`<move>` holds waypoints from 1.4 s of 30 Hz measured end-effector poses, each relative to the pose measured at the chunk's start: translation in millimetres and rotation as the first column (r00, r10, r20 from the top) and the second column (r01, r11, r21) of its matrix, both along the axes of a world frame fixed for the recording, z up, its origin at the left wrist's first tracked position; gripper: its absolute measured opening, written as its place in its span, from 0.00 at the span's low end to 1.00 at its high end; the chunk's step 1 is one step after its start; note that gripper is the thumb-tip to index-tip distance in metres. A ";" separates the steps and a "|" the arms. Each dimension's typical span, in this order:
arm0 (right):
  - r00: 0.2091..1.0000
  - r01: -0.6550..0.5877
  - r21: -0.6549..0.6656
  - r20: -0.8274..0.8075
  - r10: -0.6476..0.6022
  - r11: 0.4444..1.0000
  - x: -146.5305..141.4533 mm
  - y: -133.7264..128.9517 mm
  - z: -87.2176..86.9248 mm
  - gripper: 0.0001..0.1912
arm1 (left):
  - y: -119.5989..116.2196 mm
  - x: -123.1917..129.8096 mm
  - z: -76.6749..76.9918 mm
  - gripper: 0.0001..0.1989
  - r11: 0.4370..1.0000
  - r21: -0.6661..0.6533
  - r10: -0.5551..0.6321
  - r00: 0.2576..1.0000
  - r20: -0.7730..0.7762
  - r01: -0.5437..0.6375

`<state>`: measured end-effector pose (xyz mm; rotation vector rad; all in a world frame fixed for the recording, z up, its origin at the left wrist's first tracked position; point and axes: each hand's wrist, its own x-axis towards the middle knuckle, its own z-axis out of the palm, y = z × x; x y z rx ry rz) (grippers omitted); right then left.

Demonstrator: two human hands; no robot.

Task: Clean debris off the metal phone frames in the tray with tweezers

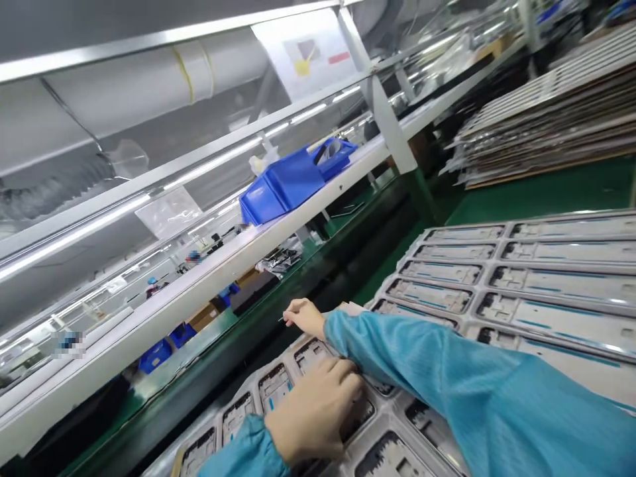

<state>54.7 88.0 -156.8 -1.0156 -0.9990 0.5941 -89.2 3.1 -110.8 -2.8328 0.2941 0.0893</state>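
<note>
Tray (252,383): moulded glossy plastic, round-cornered pockets holding flat grey frames (275,387) with blue strips. Your left hand (313,407): fingers bent downward over pockets, tips hidden; grip cannot be told; frames beneath and alongside. Your right hand (307,318): fingers curled at tray's edge, pinch cannot be told; frames just beside. Your right sleeve (422,348): creased teal cloth. Farther right: more frames in two columns; layered stack (551,112) on smooth green bench (561,192).

Factory with trays (489,271) of parts (571,254)
</note>
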 end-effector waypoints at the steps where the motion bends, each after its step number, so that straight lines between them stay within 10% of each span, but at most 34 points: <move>1: 1.000 -0.016 -0.017 0.003 0.016 1.000 1.7 1.7 -1.8 0.13 | -3.4 0.7 1.4 0.25 1.000 0.012 0.024 1.000 -0.020 -0.023; 8: 0.991 -0.071 -0.106 0.103 0.082 0.992 12.8 3.0 -8.7 0.13 | -14.7 0.3 16.6 0.22 0.993 0.054 0.103 0.995 0.021 -0.104; 13: 0.980 -0.058 -0.054 0.185 0.067 0.997 15.2 -4.9 -10.6 0.11 | 2.9 -44.0 24.8 0.06 0.976 0.001 0.214 0.961 0.173 -0.218; 21: 0.968 -0.082 0.232 0.251 0.022 0.969 16.2 -6.1 -13.5 0.09 | 63.2 -115.4 -33.5 0.14 0.830 -0.333 0.558 0.682 0.472 -0.448; 23: 0.929 -0.176 0.369 0.370 0.030 0.913 20.2 -5.0 -9.9 0.01 | 79.2 -114.2 -51.3 0.15 0.730 -0.580 0.666 0.565 0.487 -0.361; 26: 0.854 -0.314 0.433 0.518 0.052 0.845 23.1 -6.8 -1.3 0.07 | 89.0 -112.2 -66.2 0.15 0.399 -0.915 0.809 0.493 0.318 -0.064; 34: 0.972 0.033 0.039 0.231 -0.041 0.999 -2.7 -36.4 6.6 0.11 | 56.4 -136.7 -38.7 0.18 -0.278 -0.938 0.797 0.594 -0.107 0.205; 42: 0.986 0.055 -0.027 0.161 -0.050 0.998 -7.9 -41.7 6.9 0.21 | 53.1 -143.1 -25.7 0.30 -0.470 -0.846 0.695 0.696 -0.179 0.252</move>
